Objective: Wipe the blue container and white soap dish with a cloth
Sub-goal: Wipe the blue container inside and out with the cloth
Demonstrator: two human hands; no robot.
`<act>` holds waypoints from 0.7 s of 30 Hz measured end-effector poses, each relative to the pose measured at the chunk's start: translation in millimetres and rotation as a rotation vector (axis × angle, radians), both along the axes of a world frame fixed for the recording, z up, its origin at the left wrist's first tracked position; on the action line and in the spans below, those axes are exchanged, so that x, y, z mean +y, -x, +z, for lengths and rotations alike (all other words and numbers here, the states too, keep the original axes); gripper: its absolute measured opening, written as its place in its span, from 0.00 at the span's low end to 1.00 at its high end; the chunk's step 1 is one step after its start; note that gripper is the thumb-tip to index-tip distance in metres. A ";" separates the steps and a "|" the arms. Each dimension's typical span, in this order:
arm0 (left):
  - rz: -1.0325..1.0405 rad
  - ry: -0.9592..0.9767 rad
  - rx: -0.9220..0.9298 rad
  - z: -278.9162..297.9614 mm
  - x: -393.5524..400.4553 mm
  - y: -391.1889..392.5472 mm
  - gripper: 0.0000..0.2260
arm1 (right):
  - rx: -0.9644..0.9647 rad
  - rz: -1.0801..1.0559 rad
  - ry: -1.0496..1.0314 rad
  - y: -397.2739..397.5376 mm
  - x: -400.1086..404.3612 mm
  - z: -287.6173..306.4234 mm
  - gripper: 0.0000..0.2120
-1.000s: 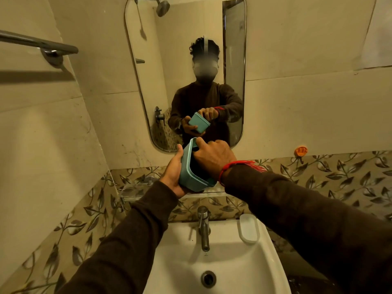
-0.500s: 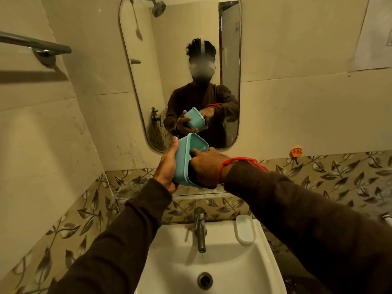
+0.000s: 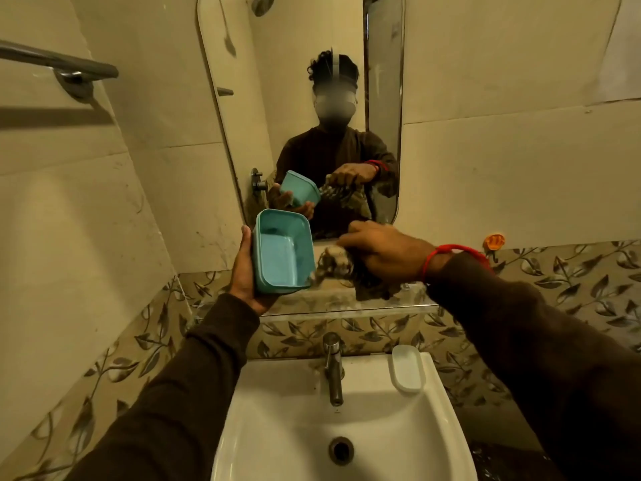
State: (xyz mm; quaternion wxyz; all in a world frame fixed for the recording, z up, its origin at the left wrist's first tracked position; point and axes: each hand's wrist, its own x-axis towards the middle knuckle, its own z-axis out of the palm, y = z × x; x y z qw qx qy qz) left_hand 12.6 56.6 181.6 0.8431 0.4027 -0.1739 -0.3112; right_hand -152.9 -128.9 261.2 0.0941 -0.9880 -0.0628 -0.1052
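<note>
a: where are the hands?

b: both raised in front of the mirror (image 3: 298,98), above the sink (image 3: 350,428). the left hand (image 3: 247,272) grips the blue container (image 3: 281,252), thumb along its left edge and palm under its lower corner. the container is tipped so its open inside faces the camera.

a: and the right one?

b: the right hand (image 3: 383,249) is clenched on a dark patterned cloth (image 3: 338,267), knuckles up. the bunched cloth hangs below the fingers, and its pale end touches the container's lower right rim. a red thread (image 3: 451,253) circles the right wrist, and both arms wear dark brown sleeves (image 3: 180,404).

a: where's the soap dish?

b: the white soap dish (image 3: 406,369) lies on the back right corner of the sink, just right of the tap (image 3: 333,368), well below both hands and touched by neither.

a: and around that?

b: a glass shelf (image 3: 347,308) runs along the wall under the mirror, between the hands and the tap. the sink is white with a round drain (image 3: 341,450) in the middle. behind it is a band of leaf-patterned tiles (image 3: 572,282), with plain cream tiles (image 3: 503,168) above. a metal towel rail (image 3: 59,64) is fixed to the left wall, and a small orange hook (image 3: 494,241) sits on the wall to the right. the mirror reflects the person holding the container and cloth.
</note>
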 end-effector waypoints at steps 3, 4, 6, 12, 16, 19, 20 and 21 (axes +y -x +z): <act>-0.021 0.026 0.015 0.4 0.6 3.2 0.33 | -0.137 -0.014 -0.516 3.2 -6.8 3.4 0.14; -0.026 0.023 0.025 1.1 -1.0 5.3 0.32 | -0.178 -0.028 -0.662 2.4 -6.7 4.9 0.14; -0.032 -0.013 0.044 3.2 -4.8 9.1 0.31 | -0.270 -0.080 -0.798 -3.4 -4.9 6.5 0.13; -0.123 -0.139 0.058 6.7 -16.8 20.4 0.33 | -0.477 -0.119 -0.283 -17.6 9.8 13.4 0.14; -0.157 -0.180 0.059 8.2 -27.8 33.7 0.33 | -0.422 -0.108 0.156 -26.3 26.0 9.2 0.12; -0.173 -0.178 0.085 5.1 -34.5 40.3 0.35 | -0.388 -0.102 0.394 -31.6 34.3 2.5 0.13; -0.174 -0.187 0.092 4.2 -36.6 41.6 0.36 | -0.373 -0.101 0.451 -33.2 35.9 -1.0 0.12; -0.169 -0.198 0.095 3.8 -38.5 42.4 0.36 | -0.361 -0.105 0.493 -34.8 37.5 -4.4 0.11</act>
